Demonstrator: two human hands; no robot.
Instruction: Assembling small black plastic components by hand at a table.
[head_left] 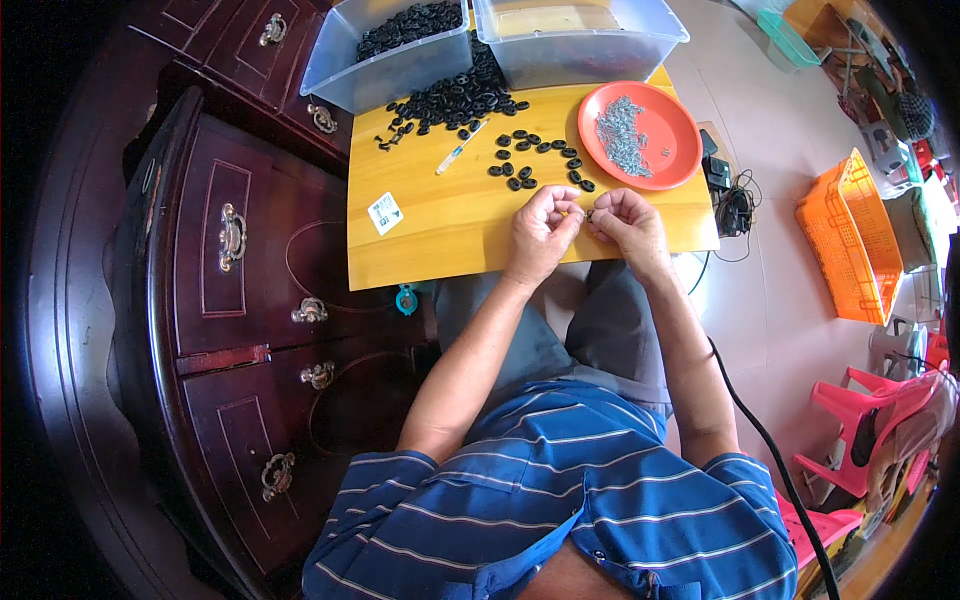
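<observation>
Above the near edge of the yellow table, my left hand and my right hand meet with their fingertips almost touching. My right thumb and fingers pinch a tiny dark piece, mostly covered by the fingers. My left fingers are also pressed together; what lies in them is too small to tell. Just beyond my hands several black oval pieces with holes lie scattered. At the right, a red round plate carries a heap of small silvery metal parts.
Two clear plastic bins stand at the table's far side, with a pile of black pieces before them. A thin pen-like tool and a white card lie leftward. Dark wooden drawers flank the left; an orange basket stands right.
</observation>
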